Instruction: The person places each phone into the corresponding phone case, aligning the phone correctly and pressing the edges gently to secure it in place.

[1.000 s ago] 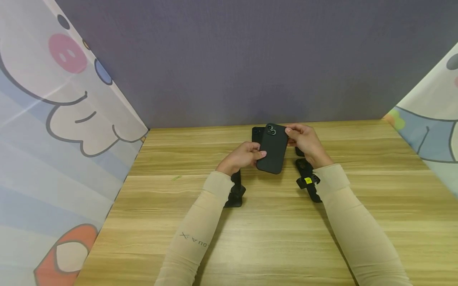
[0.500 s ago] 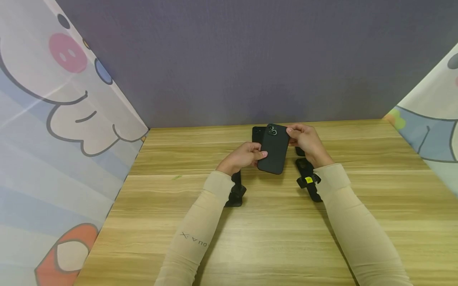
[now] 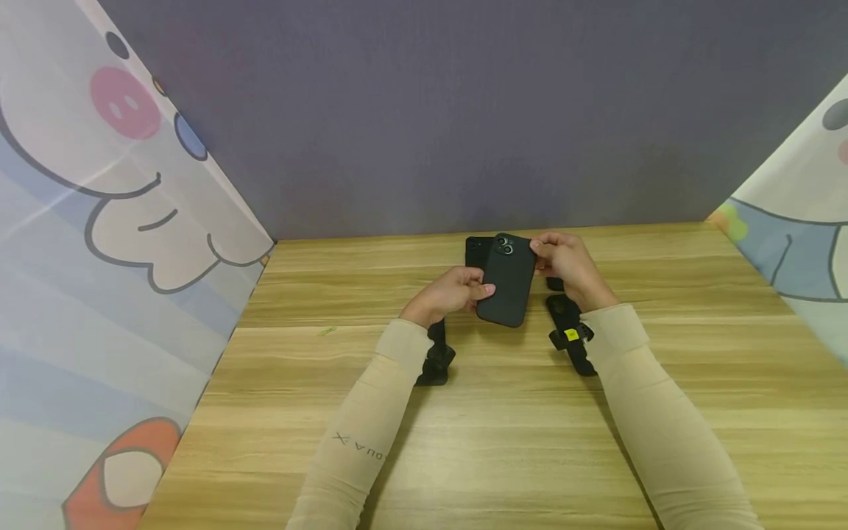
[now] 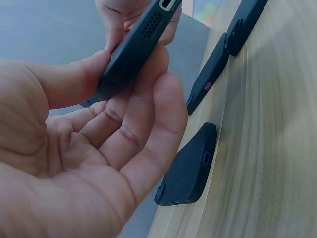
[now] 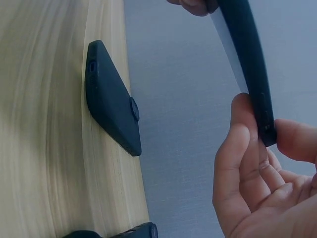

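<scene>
A smartphone in a black case [image 3: 506,283] is held up over the table, its back with two camera lenses facing the head camera. My left hand [image 3: 453,292] pinches its lower left edge, thumb on the back and fingers beneath. At the upper right corner my right hand [image 3: 566,261] grips it between thumb and fingers. The left wrist view shows the port and speaker holes on the bottom edge of the held phone [image 4: 133,52]. A pale strip of its front shows in the right wrist view. Behind it lies another black phone [image 3: 477,250], partly covered.
Near my right wrist lie more black phone-shaped things [image 3: 563,313], partly hidden by the hand and a black device with a yellow label [image 3: 571,335]. Another black item [image 3: 433,372] shows beside my left cuff. A grey panel [image 3: 464,118] stands along the wooden table's [image 3: 503,442] back edge.
The held phone has shifted very slightly to the right. Both hands keep their hold, and the other phones have not moved.
</scene>
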### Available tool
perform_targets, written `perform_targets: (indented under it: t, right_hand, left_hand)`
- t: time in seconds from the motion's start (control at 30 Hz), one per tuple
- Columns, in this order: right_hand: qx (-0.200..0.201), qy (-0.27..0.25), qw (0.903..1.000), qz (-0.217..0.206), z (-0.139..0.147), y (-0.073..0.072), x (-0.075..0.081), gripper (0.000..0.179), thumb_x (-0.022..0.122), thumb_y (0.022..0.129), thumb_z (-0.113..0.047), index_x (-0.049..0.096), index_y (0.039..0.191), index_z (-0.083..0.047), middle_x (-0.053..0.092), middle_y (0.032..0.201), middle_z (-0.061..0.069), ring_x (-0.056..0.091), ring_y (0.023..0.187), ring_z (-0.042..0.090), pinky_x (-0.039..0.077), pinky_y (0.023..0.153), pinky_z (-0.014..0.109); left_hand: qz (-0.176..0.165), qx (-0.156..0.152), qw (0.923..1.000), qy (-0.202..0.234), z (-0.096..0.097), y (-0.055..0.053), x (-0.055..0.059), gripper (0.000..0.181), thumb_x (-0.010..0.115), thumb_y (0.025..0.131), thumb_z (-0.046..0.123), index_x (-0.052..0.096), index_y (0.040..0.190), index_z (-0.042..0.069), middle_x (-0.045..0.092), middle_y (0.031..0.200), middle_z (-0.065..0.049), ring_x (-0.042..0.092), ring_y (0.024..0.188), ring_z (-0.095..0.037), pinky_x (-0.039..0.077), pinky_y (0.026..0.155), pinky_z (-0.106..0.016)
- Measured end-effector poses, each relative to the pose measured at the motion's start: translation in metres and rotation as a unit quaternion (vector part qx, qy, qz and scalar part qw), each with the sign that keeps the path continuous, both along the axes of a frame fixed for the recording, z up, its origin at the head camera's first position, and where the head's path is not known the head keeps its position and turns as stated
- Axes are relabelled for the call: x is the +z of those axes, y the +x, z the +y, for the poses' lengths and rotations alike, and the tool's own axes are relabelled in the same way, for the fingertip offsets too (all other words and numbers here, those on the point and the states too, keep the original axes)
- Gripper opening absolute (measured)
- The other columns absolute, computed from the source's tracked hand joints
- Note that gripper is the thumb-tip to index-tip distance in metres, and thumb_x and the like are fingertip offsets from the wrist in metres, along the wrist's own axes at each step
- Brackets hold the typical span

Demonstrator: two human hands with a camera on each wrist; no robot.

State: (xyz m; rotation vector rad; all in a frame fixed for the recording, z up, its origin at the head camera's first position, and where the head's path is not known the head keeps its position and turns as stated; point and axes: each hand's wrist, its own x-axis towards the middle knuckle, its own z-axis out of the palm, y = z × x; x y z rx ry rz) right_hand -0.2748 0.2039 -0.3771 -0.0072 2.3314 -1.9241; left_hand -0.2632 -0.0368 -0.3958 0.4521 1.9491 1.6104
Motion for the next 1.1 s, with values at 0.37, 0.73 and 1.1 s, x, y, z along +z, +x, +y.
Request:
perform_targets:
  t: [0.37,0.73,1.1]
  right_hand:
    - [0.031,-0.033,0.9989,-0.013,0.0053,0.0011,0.0011,0.017,0.052,0.108,-0.020,0.059,0.113,-0.005,0.061,0.072,-0.012,0.061,0.066,0.005,0.056,0.067,0.023]
    - [0.031,-0.103,0.9938,-0.032,0.0069,0.0025,0.0035,0.013,0.053,0.106,-0.014,0.064,0.099,-0.012,0.063,0.068,-0.007,0.062,0.061,0.009,0.056,0.063,0.024]
    - [0.026,-0.108,0.9934,-0.029,0.0067,0.0018,0.0021,0.018,0.052,0.106,-0.013,0.065,0.095,-0.014,0.063,0.067,-0.006,0.061,0.061,0.010,0.055,0.062,0.024]
  left_hand:
    - [0.012,-0.016,0.9998,-0.005,0.0006,0.0002,0.0001,0.012,0.057,0.106,0.014,0.062,0.099,0.005,0.068,0.078,0.001,0.067,0.071,-0.011,0.050,0.095,-0.065]
    - [0.013,-0.022,0.9997,-0.005,0.0009,0.0010,0.0019,0.012,0.056,0.106,0.013,0.060,0.096,0.007,0.068,0.077,0.002,0.066,0.071,-0.011,0.051,0.094,-0.064]
    - [0.015,-0.020,0.9996,-0.011,0.0021,0.0012,0.0025,0.015,0.057,0.105,0.014,0.058,0.091,0.009,0.067,0.076,0.002,0.065,0.071,-0.011,0.053,0.091,-0.059]
